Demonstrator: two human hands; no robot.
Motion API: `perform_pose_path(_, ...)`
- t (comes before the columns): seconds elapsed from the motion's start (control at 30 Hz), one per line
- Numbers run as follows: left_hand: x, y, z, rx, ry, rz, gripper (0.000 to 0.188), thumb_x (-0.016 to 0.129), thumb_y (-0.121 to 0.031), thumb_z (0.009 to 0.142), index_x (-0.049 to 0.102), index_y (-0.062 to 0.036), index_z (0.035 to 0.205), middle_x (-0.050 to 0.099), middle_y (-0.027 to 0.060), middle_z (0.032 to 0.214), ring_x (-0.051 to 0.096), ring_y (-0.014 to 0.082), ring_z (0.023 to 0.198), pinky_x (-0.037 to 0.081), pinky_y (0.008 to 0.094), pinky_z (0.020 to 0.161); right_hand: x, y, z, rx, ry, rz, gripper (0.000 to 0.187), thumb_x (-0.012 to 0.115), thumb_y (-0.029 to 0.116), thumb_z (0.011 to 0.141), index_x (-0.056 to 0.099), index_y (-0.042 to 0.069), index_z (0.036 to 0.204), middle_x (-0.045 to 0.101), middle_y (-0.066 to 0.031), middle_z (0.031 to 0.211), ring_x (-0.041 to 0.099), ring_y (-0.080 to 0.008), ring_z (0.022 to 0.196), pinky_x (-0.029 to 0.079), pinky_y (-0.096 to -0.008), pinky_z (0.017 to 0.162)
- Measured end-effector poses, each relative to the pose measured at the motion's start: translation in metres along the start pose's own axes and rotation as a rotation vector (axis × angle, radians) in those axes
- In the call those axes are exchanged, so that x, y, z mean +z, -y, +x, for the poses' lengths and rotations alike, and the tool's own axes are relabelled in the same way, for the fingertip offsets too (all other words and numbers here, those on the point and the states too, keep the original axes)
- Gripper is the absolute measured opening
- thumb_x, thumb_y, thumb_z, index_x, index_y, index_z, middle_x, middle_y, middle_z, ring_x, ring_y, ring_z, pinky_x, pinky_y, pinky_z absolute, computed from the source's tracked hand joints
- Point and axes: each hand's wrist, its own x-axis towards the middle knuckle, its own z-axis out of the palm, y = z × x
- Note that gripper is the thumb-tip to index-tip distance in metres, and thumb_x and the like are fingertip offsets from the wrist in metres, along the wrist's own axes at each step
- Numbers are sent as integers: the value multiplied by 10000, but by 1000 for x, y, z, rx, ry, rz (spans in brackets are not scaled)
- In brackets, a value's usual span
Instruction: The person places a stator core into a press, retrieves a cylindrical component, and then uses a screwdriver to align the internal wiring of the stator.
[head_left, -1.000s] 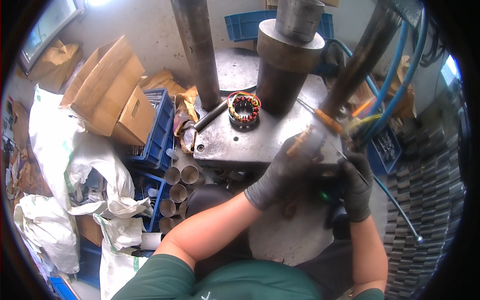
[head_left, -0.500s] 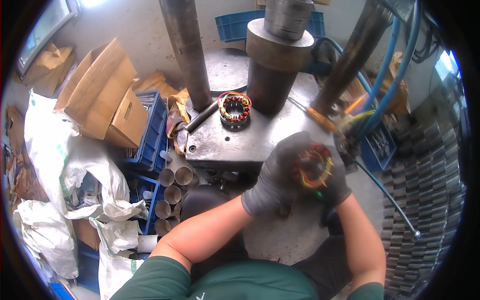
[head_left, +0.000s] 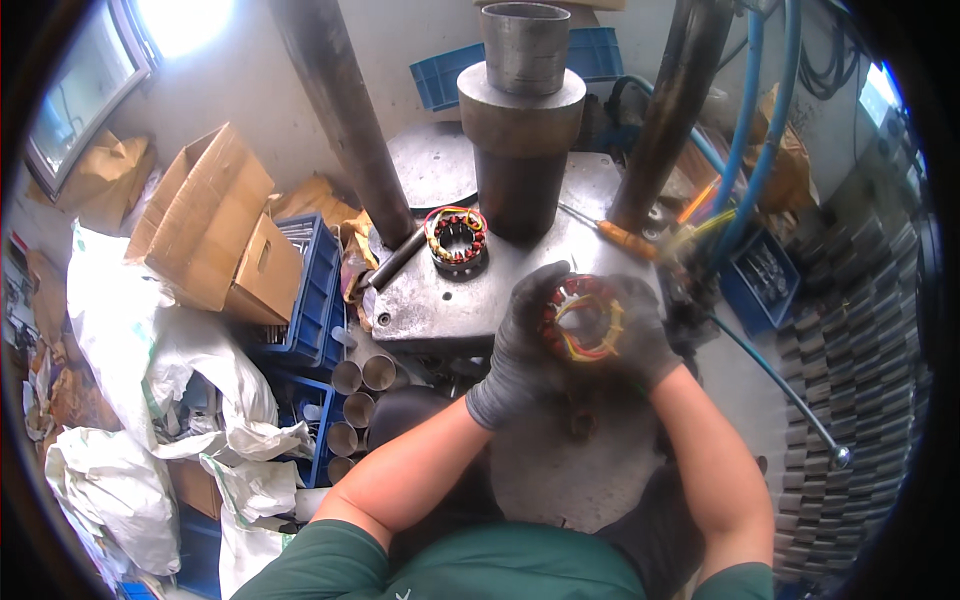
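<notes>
Between my gloved hands I hold a wound motor stator (head_left: 551, 322), a ring with red coils and yellow and red lead wires. My left hand (head_left: 522, 345) grips its left side and my right hand (head_left: 645, 335) its right side, somewhat blurred. Both hands are just in front of the metal press table's (head_left: 430, 318) near edge. A second stator (head_left: 460, 262), with similar red coils and coloured wires, rests on the table left of the thick steel column. That column (head_left: 515, 180) carries a wider collar and a metal sleeve (head_left: 527, 50) on top.
A dark metal bar (head_left: 398, 260) and an orange-handled screwdriver (head_left: 628, 240) lie on the table. Two upright posts (head_left: 345, 120) flank the column. At left are cardboard boxes (head_left: 205, 220), blue crates (head_left: 318, 290), white sacks (head_left: 110, 490) and metal sleeves (head_left: 379, 372). A ball-ended lever (head_left: 790, 395) juts at right.
My view has shifted slightly. The held stator has come left and up nearer the table edge, its ring opening now facing me more. The stator on the table stays put.
</notes>
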Motion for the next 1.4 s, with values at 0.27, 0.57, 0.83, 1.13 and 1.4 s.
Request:
perform_pose_path(0.27, 3, 10, -1, -17, -24, 127, 1189, 1018, -328, 582, 300, -18, 1478, 488, 134, 1362, 559, 231, 1238, 486, 379, 1087, -25, 28, -7, -67, 66, -346, 736, 668, 532, 797, 596, 103, 1391, 497, -153, 1494, 437, -397, 1370, 263, -572, 1168)
perform_pose_path(0.57, 8, -4, -3, -223, -93, -57, 1090, 975, -169, 631, 293, -18, 1468, 586, 153, 1308, 628, 246, 1200, 535, 390, 1029, -33, 22, -19, -85, 76, -293, 660, 725, 395, 789, 595, 89, 1359, 512, -154, 1480, 493, -407, 1328, 337, -564, 1133)
perform_pose_path(0.83, 12, -30, 5, -461, -66, -300, 835, 874, -197, 737, 438, 11, 1418, 636, 152, 1310, 640, 238, 1216, 542, 380, 1032, -22, 2, -25, -272, 26, -453, 467, 634, 250, 890, 630, 110, 1336, 572, -96, 1449, 507, -360, 1343, 344, -533, 1147)
perform_pose_path(1.13, -15, -17, -2, -633, 2, -1214, 941, 793, -564, 799, 439, -10, 1473, 608, 176, 1335, 607, 312, 1240, 458, 444, 1122, -79, 54, -24, 53, -548, 506, 156, 679, 159, 973, 677, 22, 1048, 695, -173, 848, 695, -336, 791, 535, -382, 717)
perform_pose_path(1.4, 10, -25, 0, -644, 124, -875, 901, 839, -471, 809, 423, -17, 1466, 594, 127, 1338, 603, 268, 1220, 450, 427, 1132, -60, 14, -32, 265, -149, 381, 166, 662, 160, 969, 709, 14, 1032, 708, -135, 826, 695, -156, 804, 531, -299, 748)
